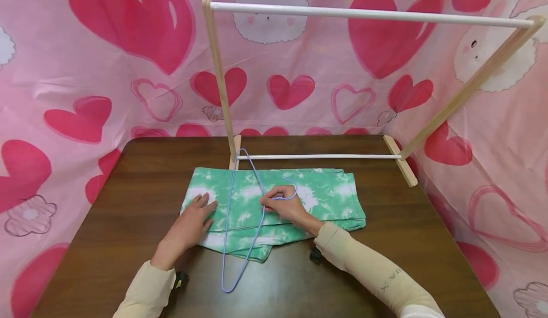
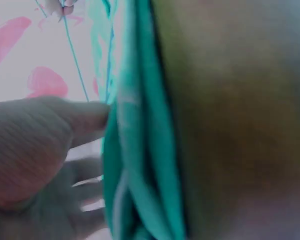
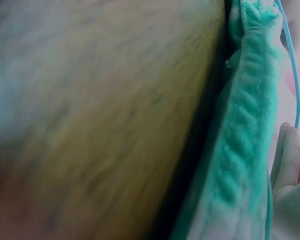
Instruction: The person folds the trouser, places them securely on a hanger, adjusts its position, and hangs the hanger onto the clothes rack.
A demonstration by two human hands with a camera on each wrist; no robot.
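Observation:
A folded green-and-white tie-dye cloth point(image 1: 244, 192) lies on the table, its layers showing along the near edge. My right hand point(image 1: 284, 204) pinches a thin blue-purple clothes hanger point(image 1: 229, 199) near the base of its hook, over the middle of the cloth. The hanger points sideways, hook to the right and long bar to the left, one end reaching past the cloth's near edge. My left hand point(image 1: 192, 223) rests with spread fingers on the cloth's left part. In the left wrist view the fingers point(image 2: 87, 117) lie against the cloth's layered edge point(image 2: 135, 125).
Behind the cloth stands a rack with wooden side posts point(image 1: 220, 80), a white top rail point(image 1: 368, 14) and a white lower rail point(image 1: 317, 156). Its wooden feet point(image 1: 400, 161) rest on the brown table point(image 1: 128, 189). A pink heart-print curtain point(image 1: 162, 104) surrounds the back and sides.

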